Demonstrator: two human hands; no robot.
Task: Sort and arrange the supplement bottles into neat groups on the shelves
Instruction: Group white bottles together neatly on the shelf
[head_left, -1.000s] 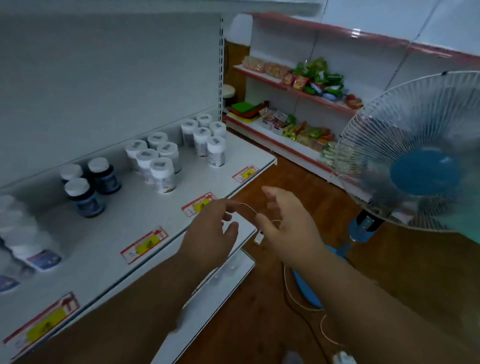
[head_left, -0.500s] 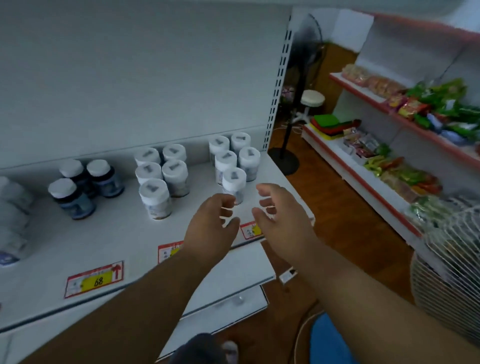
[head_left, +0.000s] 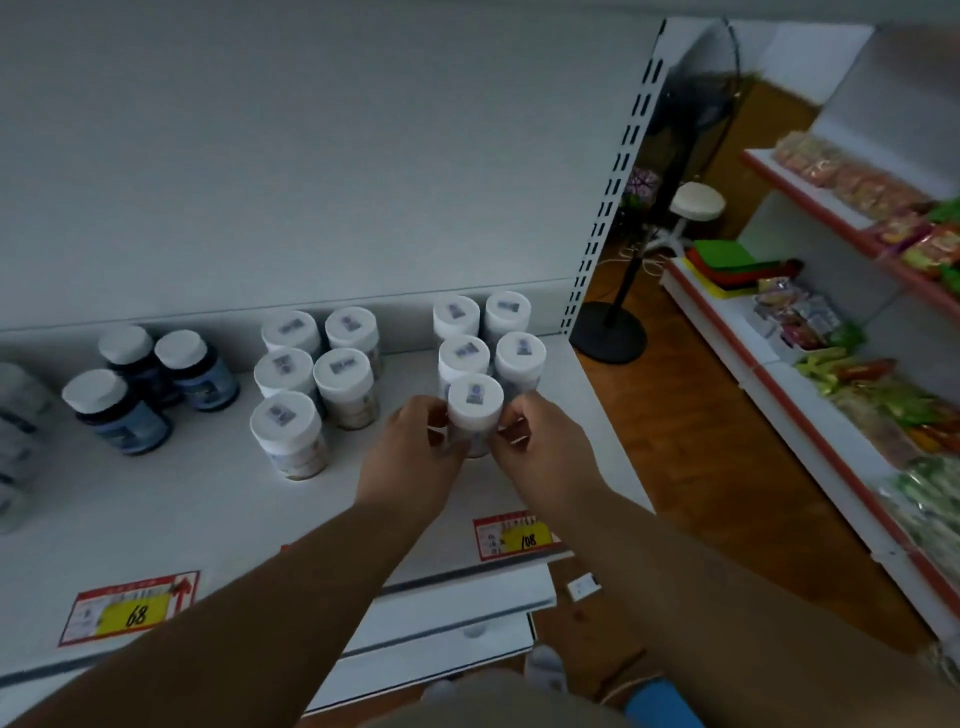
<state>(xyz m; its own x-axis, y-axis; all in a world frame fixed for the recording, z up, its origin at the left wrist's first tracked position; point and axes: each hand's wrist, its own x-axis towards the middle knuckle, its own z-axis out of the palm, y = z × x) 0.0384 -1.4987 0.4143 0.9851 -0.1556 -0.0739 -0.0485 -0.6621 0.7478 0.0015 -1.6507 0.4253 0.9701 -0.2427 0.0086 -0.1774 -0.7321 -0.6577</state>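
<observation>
Both hands on the front white bottle (head_left: 475, 410)

Left hand (head_left: 415, 447) and right hand (head_left: 540, 447) grip it from either side, fingers curled round, on the shelf (head_left: 208, 514).

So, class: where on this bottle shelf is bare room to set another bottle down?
Bare shelf runs along the front, between the bottle groups and the price tags. It is crowded at the right white group, where both hands hold the front bottle.

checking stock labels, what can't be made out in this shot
- Front bottle, head view: body label hidden by the left hand and right hand.
- Cap stickers: print blurred.
- Far-left bottles: cut by the frame edge, blurred.
- 108 tag: small text unreadable.
</observation>
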